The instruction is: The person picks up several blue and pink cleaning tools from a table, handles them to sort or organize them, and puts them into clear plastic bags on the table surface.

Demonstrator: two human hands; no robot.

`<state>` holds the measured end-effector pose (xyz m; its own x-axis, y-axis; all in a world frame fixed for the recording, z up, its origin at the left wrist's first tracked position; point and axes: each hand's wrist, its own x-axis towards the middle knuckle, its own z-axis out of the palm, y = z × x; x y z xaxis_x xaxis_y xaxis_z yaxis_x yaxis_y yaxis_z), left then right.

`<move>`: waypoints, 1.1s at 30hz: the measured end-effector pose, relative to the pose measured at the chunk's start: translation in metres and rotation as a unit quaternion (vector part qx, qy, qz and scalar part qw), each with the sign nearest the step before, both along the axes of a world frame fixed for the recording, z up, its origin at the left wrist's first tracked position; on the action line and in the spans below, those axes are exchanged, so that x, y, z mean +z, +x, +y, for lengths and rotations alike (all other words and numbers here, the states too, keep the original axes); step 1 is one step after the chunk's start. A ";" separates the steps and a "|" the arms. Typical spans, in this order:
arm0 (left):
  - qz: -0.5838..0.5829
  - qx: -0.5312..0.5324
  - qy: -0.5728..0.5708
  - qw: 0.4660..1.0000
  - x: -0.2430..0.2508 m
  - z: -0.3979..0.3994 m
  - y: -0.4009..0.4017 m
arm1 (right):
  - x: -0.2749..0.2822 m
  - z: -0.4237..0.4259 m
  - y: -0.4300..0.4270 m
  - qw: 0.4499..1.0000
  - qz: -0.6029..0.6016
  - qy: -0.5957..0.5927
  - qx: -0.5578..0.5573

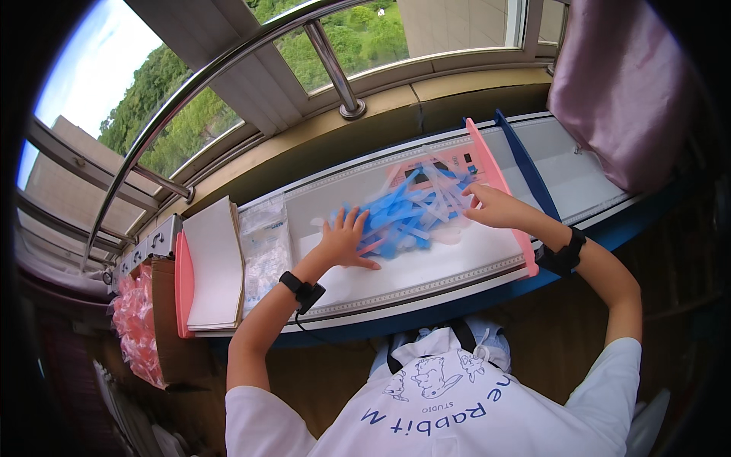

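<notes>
A loose pile of thin plastic sticks (394, 214), mostly blue and translucent white, lies heaped on the white tabletop before me. One pink stick (374, 245) shows at the pile's left front. My left hand (342, 240) is spread over the left edge of the pile, palm down, holding nothing that I can see. At the right edge, my right hand (494, 207) has its fingers bent and apart, close to the white sticks. No stick shows between them. Behind the pile, a pink printed panel with dark windows (420, 174) is partly covered by sticks.
Pink upright dividers (491, 160) bound the work area; a blue divider (528, 165) stands farther right. On the left are clear plastic bags (265, 245), a paper stack (214, 268) and a cardboard box (171, 320) of pink wrapped items. A metal railing (334, 68) runs along the window.
</notes>
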<state>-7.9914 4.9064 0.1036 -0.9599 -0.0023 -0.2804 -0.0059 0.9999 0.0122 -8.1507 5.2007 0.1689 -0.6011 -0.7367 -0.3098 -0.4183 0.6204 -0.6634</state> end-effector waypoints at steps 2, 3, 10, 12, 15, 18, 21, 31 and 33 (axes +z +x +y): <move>0.020 0.024 -0.012 0.999 0.000 -0.009 0.026 | -0.022 -0.047 0.005 0.997 -0.006 -0.002 0.076; 0.023 0.033 -0.014 0.999 -0.005 -0.017 0.033 | -0.029 -0.068 0.012 0.990 0.010 0.001 0.140; 0.102 -0.118 0.069 0.985 0.002 -0.011 0.020 | -0.059 -0.115 0.040 0.892 0.283 -0.098 0.340; 0.085 -0.111 0.039 0.989 0.002 -0.018 0.025 | -0.073 -0.126 0.039 0.872 0.339 -0.074 0.345; 0.061 -0.079 0.016 0.995 0.000 -0.029 0.036 | -0.077 -0.131 0.032 0.866 0.359 -0.032 0.347; 0.056 -0.018 0.055 0.997 -0.006 -0.053 0.045 | -0.066 -0.126 0.035 0.873 0.362 -0.009 0.328; 0.064 0.040 0.150 0.986 -0.008 -0.069 0.047 | -0.077 -0.107 0.032 0.876 0.392 0.004 0.281; 0.125 0.231 0.526 0.809 -0.018 -0.096 0.042 | -0.056 -0.082 0.024 0.949 0.264 -0.013 0.174; 0.121 0.235 0.576 0.773 -0.014 -0.095 0.043 | -0.051 -0.082 0.021 0.960 0.232 0.000 0.158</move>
